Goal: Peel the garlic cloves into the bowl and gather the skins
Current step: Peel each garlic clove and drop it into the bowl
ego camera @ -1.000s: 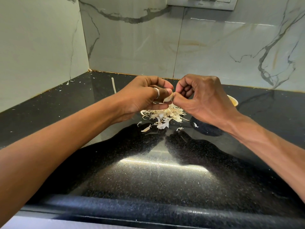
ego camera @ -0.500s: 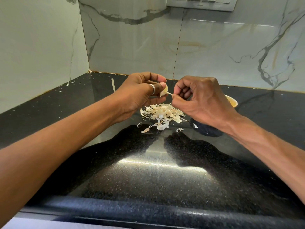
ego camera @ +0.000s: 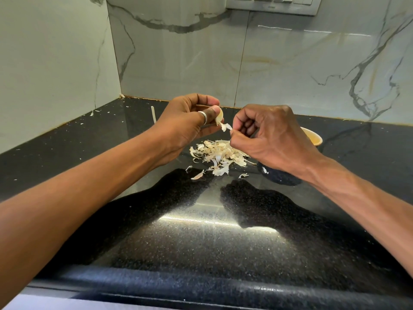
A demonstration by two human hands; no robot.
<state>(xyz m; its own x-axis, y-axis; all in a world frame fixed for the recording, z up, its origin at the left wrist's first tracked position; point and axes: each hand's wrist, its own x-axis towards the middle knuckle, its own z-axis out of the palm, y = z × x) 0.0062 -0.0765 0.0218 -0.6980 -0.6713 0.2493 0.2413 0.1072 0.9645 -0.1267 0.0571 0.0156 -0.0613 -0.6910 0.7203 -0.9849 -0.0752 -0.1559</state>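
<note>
The skin pile (ego camera: 218, 156) lies on the counter (ego camera: 201, 242). Just above it, your right grip (ego camera: 270, 135) pinches a skin strip (ego camera: 226, 126) hanging from the garlic clove (ego camera: 220, 116), which your left grip (ego camera: 190, 121) pinches. The bowl (ego camera: 314, 135) sits just right of the pile.

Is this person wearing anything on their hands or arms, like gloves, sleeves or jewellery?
No gloves, sleeves, watch or bracelet are in view. The left hand wears a plain silver-coloured ring on one of its fingers. The right hand shows no ring on the side the camera sees.
</note>
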